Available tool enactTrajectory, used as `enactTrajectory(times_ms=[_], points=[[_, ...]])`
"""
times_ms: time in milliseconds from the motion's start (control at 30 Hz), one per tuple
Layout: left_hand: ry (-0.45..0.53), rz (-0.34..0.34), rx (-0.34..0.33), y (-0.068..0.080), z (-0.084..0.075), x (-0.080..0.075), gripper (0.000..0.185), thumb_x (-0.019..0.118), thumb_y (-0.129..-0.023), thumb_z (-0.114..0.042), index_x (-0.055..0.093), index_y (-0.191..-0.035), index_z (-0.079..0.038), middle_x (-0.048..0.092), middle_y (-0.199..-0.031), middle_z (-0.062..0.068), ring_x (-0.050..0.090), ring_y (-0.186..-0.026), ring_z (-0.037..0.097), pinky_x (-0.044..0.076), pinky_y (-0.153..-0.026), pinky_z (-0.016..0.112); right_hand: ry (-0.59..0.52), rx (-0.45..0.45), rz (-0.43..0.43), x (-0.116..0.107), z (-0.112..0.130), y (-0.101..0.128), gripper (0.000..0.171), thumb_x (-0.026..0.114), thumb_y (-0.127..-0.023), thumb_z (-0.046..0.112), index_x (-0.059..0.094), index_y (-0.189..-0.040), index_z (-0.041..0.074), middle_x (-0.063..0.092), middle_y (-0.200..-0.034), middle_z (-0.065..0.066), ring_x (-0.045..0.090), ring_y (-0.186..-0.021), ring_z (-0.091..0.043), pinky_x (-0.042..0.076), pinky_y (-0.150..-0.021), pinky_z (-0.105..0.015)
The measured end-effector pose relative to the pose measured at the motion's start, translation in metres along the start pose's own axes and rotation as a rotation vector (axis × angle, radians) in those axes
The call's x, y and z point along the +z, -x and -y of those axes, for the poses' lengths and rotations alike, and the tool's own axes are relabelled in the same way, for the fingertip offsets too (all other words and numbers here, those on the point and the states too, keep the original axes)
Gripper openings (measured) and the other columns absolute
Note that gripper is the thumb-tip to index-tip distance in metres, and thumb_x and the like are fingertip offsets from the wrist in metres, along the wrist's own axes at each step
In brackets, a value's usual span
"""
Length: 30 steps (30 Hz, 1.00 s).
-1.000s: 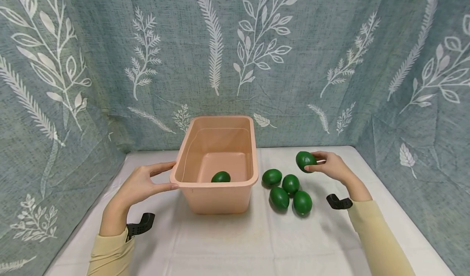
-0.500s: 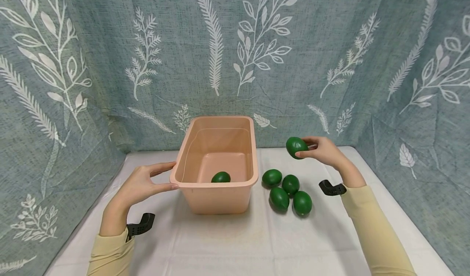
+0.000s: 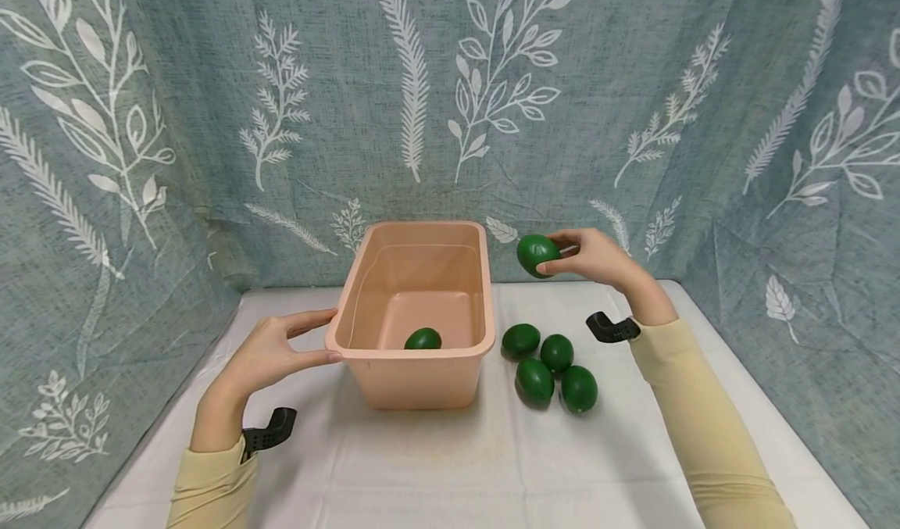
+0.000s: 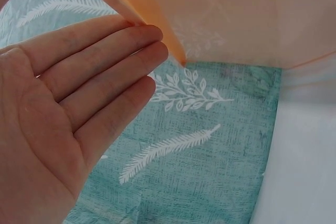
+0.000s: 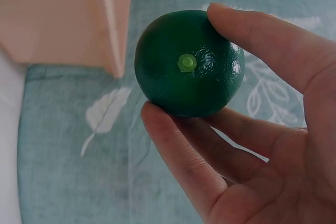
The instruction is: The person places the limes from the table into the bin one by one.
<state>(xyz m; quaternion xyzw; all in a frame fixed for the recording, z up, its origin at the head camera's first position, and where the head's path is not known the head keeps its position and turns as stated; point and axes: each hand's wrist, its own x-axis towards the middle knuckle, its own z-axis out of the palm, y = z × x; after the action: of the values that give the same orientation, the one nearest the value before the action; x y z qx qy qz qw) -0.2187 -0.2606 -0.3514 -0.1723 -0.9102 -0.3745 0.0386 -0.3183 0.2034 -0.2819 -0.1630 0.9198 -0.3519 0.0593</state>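
My right hand point(image 3: 598, 257) pinches a green lime point(image 3: 537, 255) between thumb and fingertips, up in the air right of the pink plastic bin point(image 3: 422, 380). In the right wrist view the lime point(image 5: 168, 87) faces the camera with its pale stem end, and the thumb and fingers press it from opposite sides. My left hand point(image 3: 270, 351) touches the bin's near left rim and corner with fairly straight fingers. In the left wrist view the fingertips point(image 4: 149, 35) lie against the bin's edge point(image 4: 123, 9). Another lime point(image 3: 423, 339) lies inside the bin, partly hidden by the front rim.
Several more limes point(image 3: 536, 381) lie grouped on the white tablecloth point(image 3: 436, 466), right of the bin. A blue-green curtain with white leaf prints point(image 3: 337, 123) hangs behind and on both sides. A black wrist camera point(image 3: 613, 328) is strapped below the right hand.
My right hand has carried the lime up and to the left, closer to the bin. The left hand, the bin and the other limes keep their places.
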Motion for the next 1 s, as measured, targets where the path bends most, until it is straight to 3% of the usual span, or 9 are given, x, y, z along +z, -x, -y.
enactTrajectory(times_ms=[300,567,1000], points=[[-0.006,-0.007,0.005,0.001,0.0,0.0,0.067,0.078,-0.075,-0.045,0.057,-0.133,-0.016,0.06,-0.131,0.005,0.051,-0.126,0.033,0.043,-0.099,0.056,-0.013,-0.07,0.044,0.009,0.038,-0.021,0.065,0.073,-0.081,0.042,0.052,-0.136,0.014,0.057,-0.129,-0.008,0.058,-0.114,-0.026,0.05,-0.094,-0.045],[0.009,-0.002,0.001,0.0,0.001,0.0,0.067,0.078,-0.075,-0.045,0.057,-0.133,-0.017,0.059,-0.133,0.004,0.05,-0.127,0.033,0.043,-0.099,0.055,-0.005,-0.103,0.111,0.025,0.067,-0.036,0.064,0.072,-0.082,0.039,0.053,-0.136,0.011,0.056,-0.132,-0.009,0.058,-0.113,-0.024,0.051,-0.093,-0.042],[0.003,-0.008,-0.004,0.001,0.002,0.0,0.066,0.077,-0.076,-0.045,0.057,-0.133,-0.018,0.058,-0.133,0.003,0.051,-0.126,0.033,0.044,-0.098,0.055,-0.019,-0.14,0.173,0.064,0.092,-0.066,0.058,0.074,-0.08,0.04,0.059,-0.13,0.015,0.064,-0.121,-0.004,0.061,-0.108,-0.019,0.052,-0.091,-0.038]])
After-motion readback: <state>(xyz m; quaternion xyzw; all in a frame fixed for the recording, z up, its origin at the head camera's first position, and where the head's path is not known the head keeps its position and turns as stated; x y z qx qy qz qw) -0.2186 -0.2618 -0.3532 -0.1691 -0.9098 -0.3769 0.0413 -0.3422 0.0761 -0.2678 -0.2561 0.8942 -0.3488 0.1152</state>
